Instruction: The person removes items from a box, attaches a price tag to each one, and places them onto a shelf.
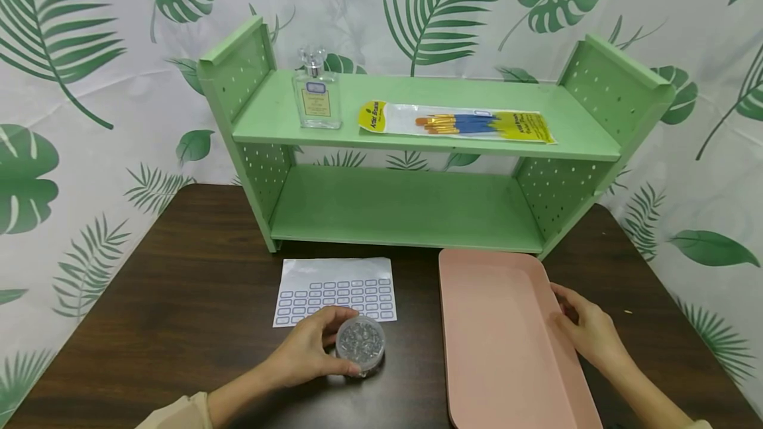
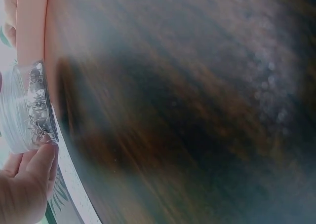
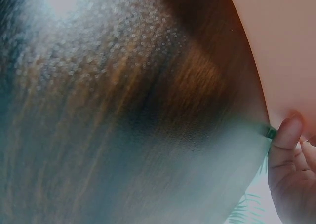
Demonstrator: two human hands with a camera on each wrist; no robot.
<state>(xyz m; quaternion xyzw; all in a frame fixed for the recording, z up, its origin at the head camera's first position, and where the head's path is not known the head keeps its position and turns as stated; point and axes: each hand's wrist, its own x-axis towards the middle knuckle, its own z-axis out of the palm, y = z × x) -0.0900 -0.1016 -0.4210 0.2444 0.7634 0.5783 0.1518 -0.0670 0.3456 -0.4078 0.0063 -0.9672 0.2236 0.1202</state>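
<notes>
My left hand (image 1: 312, 349) grips a round clear plastic jar (image 1: 360, 344), thumb on the near side and fingers on the far side. Small silvery metal pieces fill the jar's lower part in the left wrist view, beneath a ridged clear lid (image 2: 14, 108). The jar is held over the dark table, just in front of a white label sheet (image 1: 335, 277). On the right, a pink rectangular tray (image 1: 507, 343) lies lengthwise. My right hand (image 1: 590, 326) holds its right rim, with the thumb (image 3: 286, 137) against the tray's side; some fingertips are hidden.
A green two-tier shelf (image 1: 405, 207) stands at the back of the wooden table (image 1: 161, 310). Its upper tier bears a glass perfume bottle (image 1: 318, 98) and a packet of paintbrushes (image 1: 459, 123). The tray's far end reaches the shelf's front right. Leaf-patterned cloth hangs behind.
</notes>
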